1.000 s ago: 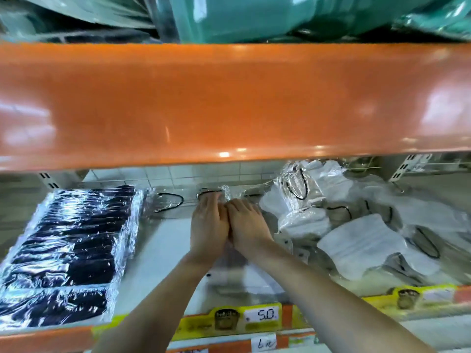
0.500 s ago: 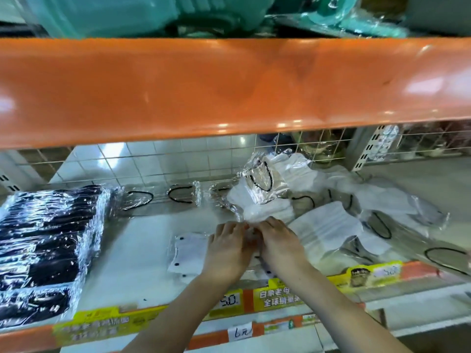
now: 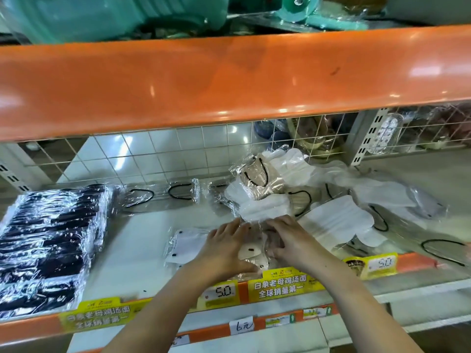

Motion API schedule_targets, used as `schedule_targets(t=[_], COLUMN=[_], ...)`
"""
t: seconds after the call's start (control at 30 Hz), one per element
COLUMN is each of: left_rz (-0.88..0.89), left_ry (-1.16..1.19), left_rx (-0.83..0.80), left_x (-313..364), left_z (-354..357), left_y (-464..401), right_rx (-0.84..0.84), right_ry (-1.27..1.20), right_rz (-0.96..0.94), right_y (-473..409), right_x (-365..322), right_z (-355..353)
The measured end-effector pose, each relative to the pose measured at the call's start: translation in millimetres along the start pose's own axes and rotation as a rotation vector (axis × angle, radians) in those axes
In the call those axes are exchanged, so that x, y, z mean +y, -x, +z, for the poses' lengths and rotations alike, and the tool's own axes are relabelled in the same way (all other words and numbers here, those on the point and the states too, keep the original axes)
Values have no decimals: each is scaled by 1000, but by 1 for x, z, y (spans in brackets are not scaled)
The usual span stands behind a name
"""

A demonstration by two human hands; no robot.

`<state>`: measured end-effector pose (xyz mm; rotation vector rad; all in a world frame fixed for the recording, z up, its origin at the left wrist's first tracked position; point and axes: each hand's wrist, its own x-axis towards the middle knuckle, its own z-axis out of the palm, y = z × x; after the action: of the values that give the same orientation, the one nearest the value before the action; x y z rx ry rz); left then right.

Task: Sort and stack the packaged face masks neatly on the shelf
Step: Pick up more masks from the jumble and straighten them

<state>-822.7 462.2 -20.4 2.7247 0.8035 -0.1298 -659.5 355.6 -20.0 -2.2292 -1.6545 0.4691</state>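
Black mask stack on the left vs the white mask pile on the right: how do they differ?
The black mask stack lies in a neat overlapping row; the white mask pile is jumbled and spread out. The stack is dark, the pile white and beige. Neither hand touches the stack. Both are in clear plastic.
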Motion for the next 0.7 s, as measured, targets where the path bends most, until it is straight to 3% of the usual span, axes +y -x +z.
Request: schedule_targets(t=[0.13,0.3,0.47,0.57,0.7], left_rz=[-35,-245,-565,-567,-513], left_ry=[190,595,1272,1527,1531], left_rx=[55,229,364,399,458], left_x=[-5,-4,-11,-15,-12], left_z=[-7,-26,-31,-25,-15], left_y=[3,7,12,9,6], right_rx=[-76,-28,69,172,265], right_ry=[44,87,20,-76,-287], right_rz=[0,37,57,83,150], right_y=[4,2,-4,-6,-4], right_x=[-1,-3,-1,-2,-12], right_z=[-1,1,5,5,-1])
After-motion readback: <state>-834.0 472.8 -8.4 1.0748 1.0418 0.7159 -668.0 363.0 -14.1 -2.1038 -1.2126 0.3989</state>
